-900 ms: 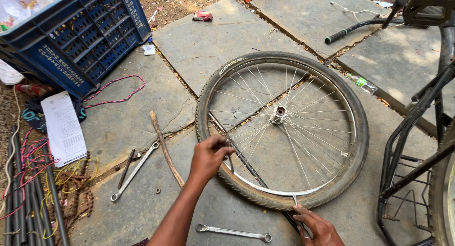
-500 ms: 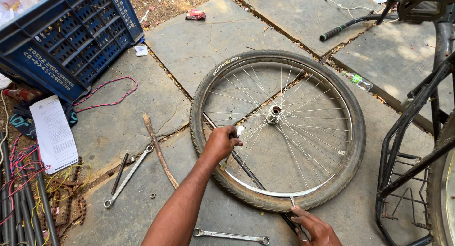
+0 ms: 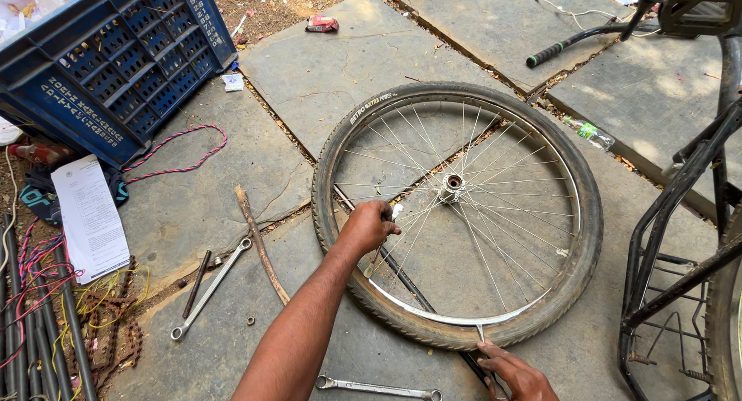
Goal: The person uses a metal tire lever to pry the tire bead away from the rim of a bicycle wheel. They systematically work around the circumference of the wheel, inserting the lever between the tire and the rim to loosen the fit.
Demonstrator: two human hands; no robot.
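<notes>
A bicycle wheel (image 3: 587, 239) with a dark tyre and a silver rim lies flat on the stone slabs, its hub (image 3: 450, 187) near the middle. My left hand (image 3: 367, 227) reaches over the near-left rim, its fingers closed around a thin metal tool (image 3: 374, 263) among the spokes. Down at the bottom edge, my right hand (image 3: 519, 376) grips a flat metal lever (image 3: 482, 335) stuck in at the near rim. A long dark rod (image 3: 408, 289) runs under the wheel.
A blue plastic crate (image 3: 116, 69) stands at the top left, with a paper sheet (image 3: 91, 219) and cables beside it. Spanners (image 3: 212, 287) (image 3: 377, 387) and a stick (image 3: 259, 242) lie on the slabs. A bicycle frame (image 3: 680, 215) stands at the right.
My left hand has moved from the tyre's near-left edge inward over the rim toward the hub. My right hand stays at the near rim with the lever.
</notes>
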